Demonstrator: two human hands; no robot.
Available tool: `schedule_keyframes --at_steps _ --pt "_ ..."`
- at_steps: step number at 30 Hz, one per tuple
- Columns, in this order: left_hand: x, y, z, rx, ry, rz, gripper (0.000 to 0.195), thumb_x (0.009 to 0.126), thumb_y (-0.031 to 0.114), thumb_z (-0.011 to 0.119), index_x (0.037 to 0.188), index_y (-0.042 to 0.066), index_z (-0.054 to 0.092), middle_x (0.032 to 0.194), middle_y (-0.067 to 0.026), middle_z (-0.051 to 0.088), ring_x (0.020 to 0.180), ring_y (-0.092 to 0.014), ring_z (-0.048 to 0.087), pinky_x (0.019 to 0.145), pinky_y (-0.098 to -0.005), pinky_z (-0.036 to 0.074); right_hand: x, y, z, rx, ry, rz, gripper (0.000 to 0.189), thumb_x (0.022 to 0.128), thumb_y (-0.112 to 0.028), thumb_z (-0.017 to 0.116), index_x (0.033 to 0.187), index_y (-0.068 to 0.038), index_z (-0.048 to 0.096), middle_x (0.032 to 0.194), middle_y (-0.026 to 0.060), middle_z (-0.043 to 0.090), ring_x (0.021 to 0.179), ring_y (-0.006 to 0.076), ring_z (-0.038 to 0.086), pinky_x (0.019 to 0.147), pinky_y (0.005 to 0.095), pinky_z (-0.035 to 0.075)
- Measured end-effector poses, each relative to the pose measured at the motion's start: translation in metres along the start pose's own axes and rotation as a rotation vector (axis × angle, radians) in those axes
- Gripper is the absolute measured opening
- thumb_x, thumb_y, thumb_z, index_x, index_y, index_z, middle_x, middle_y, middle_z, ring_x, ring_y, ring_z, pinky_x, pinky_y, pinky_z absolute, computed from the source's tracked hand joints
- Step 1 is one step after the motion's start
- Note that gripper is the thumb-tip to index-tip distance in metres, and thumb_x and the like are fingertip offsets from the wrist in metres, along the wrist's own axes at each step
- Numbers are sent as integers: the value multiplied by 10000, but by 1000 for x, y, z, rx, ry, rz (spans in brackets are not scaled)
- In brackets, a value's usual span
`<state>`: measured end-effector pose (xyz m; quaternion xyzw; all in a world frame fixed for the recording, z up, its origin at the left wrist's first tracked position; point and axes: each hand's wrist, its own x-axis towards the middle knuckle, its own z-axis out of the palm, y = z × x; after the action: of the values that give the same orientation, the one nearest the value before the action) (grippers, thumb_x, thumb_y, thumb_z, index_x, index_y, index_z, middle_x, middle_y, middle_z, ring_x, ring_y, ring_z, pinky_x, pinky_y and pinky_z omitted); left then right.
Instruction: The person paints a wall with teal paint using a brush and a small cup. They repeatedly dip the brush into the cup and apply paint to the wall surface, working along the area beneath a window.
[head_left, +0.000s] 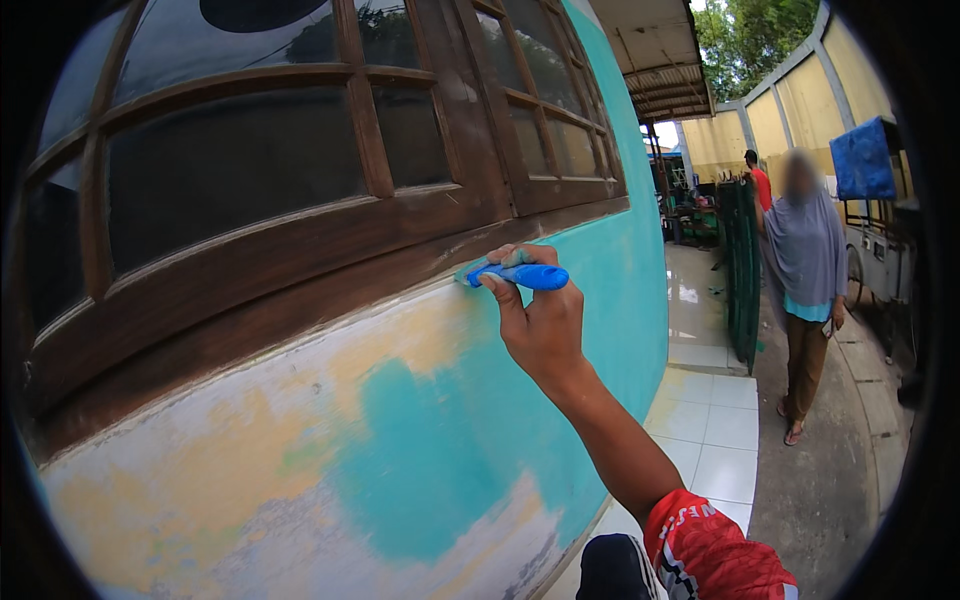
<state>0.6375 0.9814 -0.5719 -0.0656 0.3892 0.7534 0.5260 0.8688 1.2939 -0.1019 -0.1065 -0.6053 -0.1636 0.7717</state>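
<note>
My right hand (544, 307) grips a paintbrush by its blue handle (536, 277), thumb below and fingers above. The bristles (466, 271), coated in turquoise, touch the wall just under the brown wooden window frame (300, 300). Smears of paint mark my fingers. To the right of the brush the wall (600, 300) is turquoise. On the left, an uneven turquoise patch (420, 457) borders bare wall (187, 465) with worn white and yellowish areas. My left hand is out of view.
Brown-framed glass panes (232, 165) rise above the wall. White floor tiles (705, 420) run along its foot. A person (806, 255) stands on the concrete path beside a dark green gate (739, 270), near a cart (877, 247) with a blue cover. Another person (760, 184) is farther back.
</note>
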Motion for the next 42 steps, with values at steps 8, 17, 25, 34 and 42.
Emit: schedule_keyframes --at_steps 8,17,25,34,42 --pt "6 -3 -17 -14 34 -8 586 1031 566 434 1370 122 610 1356 -125 657 1212 -389 624 982 -573 520 0 -20 8 70 -12 -46 251 961 -85 748 1130 -20 573 1030 127 733 882 288 753 785 372 607" --pt "12 -3 -26 -93 -65 13 608 1016 583 459 1389 124 602 1359 -126 659 1255 -388 606 1021 -595 512 12 -28 -9 63 110 -86 215 963 -142 756 1068 -29 606 986 103 745 828 264 753 698 334 601" --pt "2 -9 -5 -17 -30 9 603 1040 544 431 1403 87 582 1379 -142 644 1275 -384 595 1058 -575 489 11 -5 -23 47 75 -32 225 967 -108 746 1086 -27 573 958 112 740 814 256 748 697 341 585" --pt "-6 -6 8 -16 26 -17 597 1068 500 400 1418 44 559 1401 -161 628 1299 -379 582 1100 -554 463 1 26 -19 -51 60 -37 221 965 -116 745 1086 -19 588 963 122 741 801 281 742 689 357 581" --pt "-11 0 19 6 46 -3 592 1092 462 371 1432 7 538 1421 -178 613 1319 -374 571 1136 -535 440 9 23 -13 20 92 -22 204 957 -127 754 1062 -16 619 956 135 722 819 309 729 712 377 576"
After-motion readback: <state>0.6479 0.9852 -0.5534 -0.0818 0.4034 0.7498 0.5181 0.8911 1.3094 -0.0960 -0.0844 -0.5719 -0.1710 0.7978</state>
